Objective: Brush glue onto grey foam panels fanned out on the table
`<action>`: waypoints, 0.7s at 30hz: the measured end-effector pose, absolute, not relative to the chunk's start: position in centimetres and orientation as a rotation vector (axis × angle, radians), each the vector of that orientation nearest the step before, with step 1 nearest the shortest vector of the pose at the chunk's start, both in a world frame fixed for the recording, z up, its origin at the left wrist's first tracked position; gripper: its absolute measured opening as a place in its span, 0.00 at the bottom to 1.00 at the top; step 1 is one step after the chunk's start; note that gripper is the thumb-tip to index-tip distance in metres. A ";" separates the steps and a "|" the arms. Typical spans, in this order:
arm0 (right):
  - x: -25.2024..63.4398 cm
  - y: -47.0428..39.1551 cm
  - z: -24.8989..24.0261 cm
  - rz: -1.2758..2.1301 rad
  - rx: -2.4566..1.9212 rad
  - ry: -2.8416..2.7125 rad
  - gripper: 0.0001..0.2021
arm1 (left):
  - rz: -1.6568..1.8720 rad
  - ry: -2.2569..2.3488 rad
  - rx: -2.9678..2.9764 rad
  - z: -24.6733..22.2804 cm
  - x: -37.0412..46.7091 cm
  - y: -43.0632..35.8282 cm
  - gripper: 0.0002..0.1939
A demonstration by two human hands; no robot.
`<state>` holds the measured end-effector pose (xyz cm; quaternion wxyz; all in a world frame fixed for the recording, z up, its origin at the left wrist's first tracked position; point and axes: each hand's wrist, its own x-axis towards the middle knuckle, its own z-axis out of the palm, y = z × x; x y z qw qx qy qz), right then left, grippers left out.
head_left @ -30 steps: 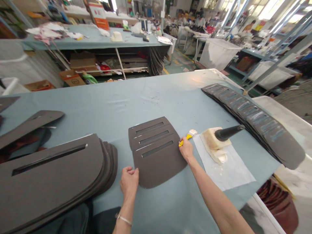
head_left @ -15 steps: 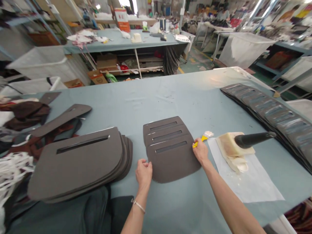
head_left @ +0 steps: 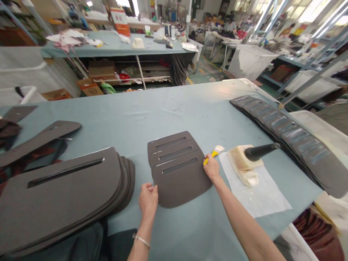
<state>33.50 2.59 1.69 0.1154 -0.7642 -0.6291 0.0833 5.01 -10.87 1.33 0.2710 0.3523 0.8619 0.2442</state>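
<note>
Three overlapping dark grey panels (head_left: 181, 185) lie before me, staggered so that a slot shows in each. My left hand (head_left: 148, 197), with a bracelet at its wrist, is at their left edge. Its fingers are curled closed, the thumb beside the edge; anything within them is hidden. At the right edge, my right hand (head_left: 212, 168) grips a yellow-handled brush (head_left: 214, 153) whose bristles are coated white. That hand also rests against the panels. Farther right, a cream-coloured container (head_left: 236, 159) with white paste at its mouth lies on a white sheet (head_left: 268, 195).
A thick pile of similar slotted panels (head_left: 67, 192) stands at left. Along the right edge of the blue table (head_left: 179, 108) lies a long staggered row of panels (head_left: 293, 136). A black tapered handle (head_left: 261, 151) juts from the container. Behind is another worktable (head_left: 108, 50).
My view has swung to the right, so the things on the table sit farther left in it. Both hands stay at the same edges of the panels, the brush still held.
</note>
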 end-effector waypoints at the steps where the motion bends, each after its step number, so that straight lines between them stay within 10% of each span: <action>1: 33.5 2.6 1.8 0.251 -2.240 -1.843 0.08 | 0.655 2.319 0.948 1.3 5.0 -10.9 0.12; 21: 33.2 2.5 1.7 0.211 -2.215 -1.906 0.07 | 0.598 2.351 0.996 2.1 5.5 -10.4 0.13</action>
